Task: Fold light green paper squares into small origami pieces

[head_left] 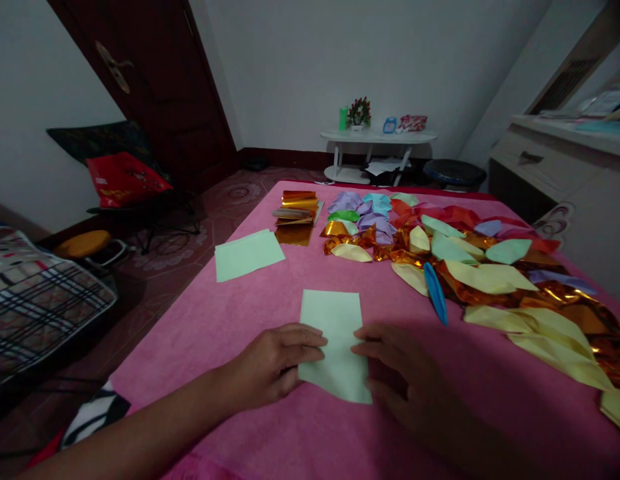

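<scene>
A pale green sheet of paper lies on the pink cloth in front of me, its near edge slightly curved. My left hand holds its left edge, fingers on top and thumb low at the side. On the opposite edge, my right hand has its fingertips on the paper and its thumb near the lower right corner. Farther left rests a small stack of similar pale green sheets. Beside that stack is a pile of folded gold foil paper.
Many folded paper pieces in yellow, purple, red and gold spread over the right side of the pink-covered table. A blue folded piece lies nearest my right hand. Beyond stand a white side table and a chair with a red bag.
</scene>
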Action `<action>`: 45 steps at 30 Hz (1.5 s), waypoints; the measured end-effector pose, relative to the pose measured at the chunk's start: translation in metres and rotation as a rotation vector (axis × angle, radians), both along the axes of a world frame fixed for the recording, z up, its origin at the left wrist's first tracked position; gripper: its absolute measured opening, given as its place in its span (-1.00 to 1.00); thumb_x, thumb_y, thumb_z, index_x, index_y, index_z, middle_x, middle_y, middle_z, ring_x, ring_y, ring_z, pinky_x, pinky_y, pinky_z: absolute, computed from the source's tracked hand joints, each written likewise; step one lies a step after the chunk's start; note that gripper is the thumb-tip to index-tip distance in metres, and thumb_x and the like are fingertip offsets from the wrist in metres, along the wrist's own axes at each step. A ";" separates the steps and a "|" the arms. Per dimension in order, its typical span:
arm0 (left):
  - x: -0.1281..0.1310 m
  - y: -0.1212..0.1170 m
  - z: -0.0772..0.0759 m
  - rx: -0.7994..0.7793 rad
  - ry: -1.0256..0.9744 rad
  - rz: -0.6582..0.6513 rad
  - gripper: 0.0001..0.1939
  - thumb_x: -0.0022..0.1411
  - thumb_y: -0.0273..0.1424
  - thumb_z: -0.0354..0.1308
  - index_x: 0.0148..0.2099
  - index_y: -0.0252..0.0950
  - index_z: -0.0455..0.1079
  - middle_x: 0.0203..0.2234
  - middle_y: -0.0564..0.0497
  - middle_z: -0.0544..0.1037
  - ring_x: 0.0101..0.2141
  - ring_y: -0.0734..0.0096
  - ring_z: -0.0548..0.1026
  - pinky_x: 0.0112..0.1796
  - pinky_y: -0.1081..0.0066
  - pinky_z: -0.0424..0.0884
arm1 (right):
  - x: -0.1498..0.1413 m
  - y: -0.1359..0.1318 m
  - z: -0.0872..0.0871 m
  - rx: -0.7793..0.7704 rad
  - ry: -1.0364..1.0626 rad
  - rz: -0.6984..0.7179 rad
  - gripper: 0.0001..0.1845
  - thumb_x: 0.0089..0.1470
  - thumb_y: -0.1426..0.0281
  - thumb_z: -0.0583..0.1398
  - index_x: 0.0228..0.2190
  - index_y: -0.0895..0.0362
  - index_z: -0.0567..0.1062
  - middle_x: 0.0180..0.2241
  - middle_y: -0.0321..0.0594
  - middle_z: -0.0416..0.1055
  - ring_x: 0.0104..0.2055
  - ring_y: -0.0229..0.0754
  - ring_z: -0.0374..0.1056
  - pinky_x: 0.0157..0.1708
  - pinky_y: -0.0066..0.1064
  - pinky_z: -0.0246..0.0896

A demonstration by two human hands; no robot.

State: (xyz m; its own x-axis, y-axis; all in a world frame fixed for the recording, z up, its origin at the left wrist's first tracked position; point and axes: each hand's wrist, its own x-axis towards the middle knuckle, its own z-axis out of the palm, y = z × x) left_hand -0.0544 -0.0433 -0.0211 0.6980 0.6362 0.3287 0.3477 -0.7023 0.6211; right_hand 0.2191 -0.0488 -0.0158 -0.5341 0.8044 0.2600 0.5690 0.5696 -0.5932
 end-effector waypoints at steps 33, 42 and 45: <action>0.011 0.002 0.006 -0.093 0.061 0.535 -0.81 0.09 -0.36 0.25 -0.50 -0.30 0.38 -0.27 -0.05 0.49 -0.24 0.30 0.42 -0.25 0.34 0.36 | -0.028 0.021 0.002 -0.128 -0.028 -0.313 -0.88 -0.03 0.48 0.19 -0.56 0.12 0.39 -0.12 -0.13 0.34 -0.18 -0.10 0.32 -0.20 -0.25 0.22; 0.003 0.004 -0.002 -0.102 0.048 0.553 -0.82 -0.02 -0.26 0.35 -0.37 -0.22 0.50 -0.03 -0.08 0.37 -0.04 0.15 0.32 -0.03 0.14 0.30 | -0.031 0.018 -0.001 -0.119 0.034 -0.326 -0.88 -0.03 0.46 0.18 -0.57 0.10 0.36 -0.30 -0.19 0.39 -0.29 -0.13 0.32 -0.30 -0.31 0.20; 0.003 0.004 -0.003 -0.148 -0.010 0.523 -0.83 -0.03 -0.26 0.36 -0.39 -0.21 0.53 -0.04 -0.08 0.38 -0.03 0.15 0.32 0.00 0.14 0.27 | -0.030 0.017 -0.006 -0.169 0.072 -0.330 -0.86 -0.04 0.43 0.19 -0.58 0.10 0.35 -0.47 -0.27 0.36 -0.41 -0.17 0.29 -0.40 -0.37 0.17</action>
